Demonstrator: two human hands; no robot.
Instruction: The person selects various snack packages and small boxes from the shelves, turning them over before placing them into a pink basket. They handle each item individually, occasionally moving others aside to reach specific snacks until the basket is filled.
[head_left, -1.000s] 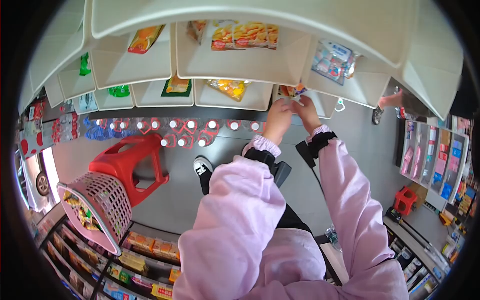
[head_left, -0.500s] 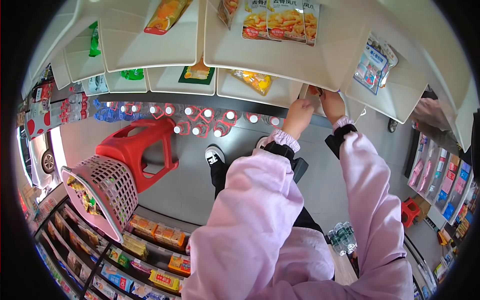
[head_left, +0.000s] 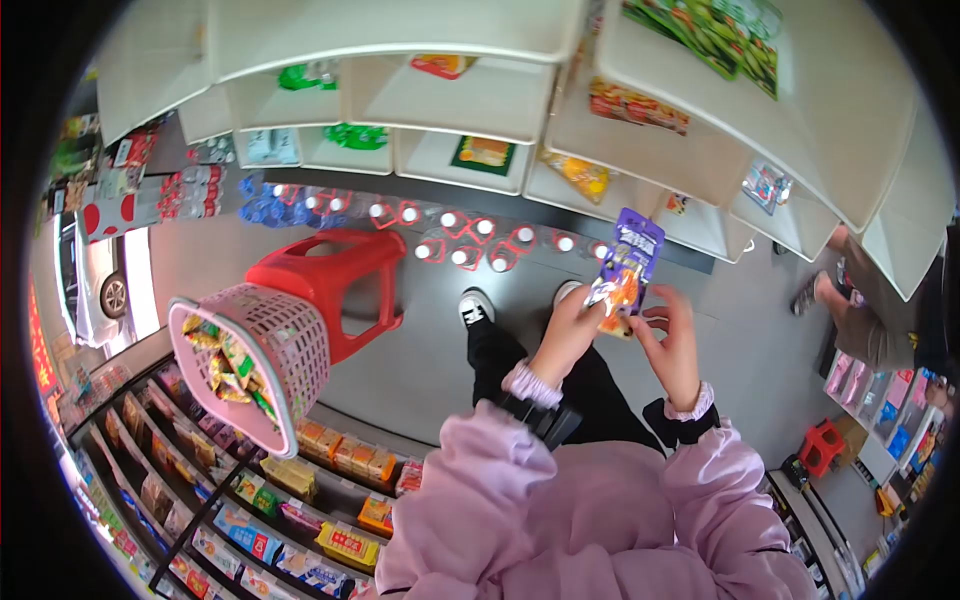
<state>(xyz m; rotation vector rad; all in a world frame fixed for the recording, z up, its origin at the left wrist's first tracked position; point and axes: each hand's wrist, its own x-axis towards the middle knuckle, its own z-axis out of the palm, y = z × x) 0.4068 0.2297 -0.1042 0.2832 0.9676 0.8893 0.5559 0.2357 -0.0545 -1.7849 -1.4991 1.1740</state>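
My left hand (head_left: pixel 572 338) grips the lower end of a purple snack packet (head_left: pixel 632 250) with orange food pictured on it. The packet stands up from my fingers, its top overlapping the front of the white display bins in this view. Just right of the packet's lower end is my right hand (head_left: pixel 672 345), slightly blurred, its thumb and fingers curved and apart with nothing between them. Beyond the packet, a white bin (head_left: pixel 700 232) holds a small orange-printed packet (head_left: pixel 677 203). A yellow bag (head_left: pixel 578 178) lies in the bin to its left.
A pink basket (head_left: pixel 290 330) with snack packets in it rests against a red plastic stool (head_left: pixel 325 270) on the left. Capped bottles (head_left: pixel 465 240) line the floor under the bins. Behind them runs a snack shelf (head_left: pixel 300 490). Another person's leg (head_left: pixel 845 310) shows at right.
Both hands have come back from the lower bin toward my body, bringing out the purple packet in my left hand. My right hand is now apart from it. The view has shifted.
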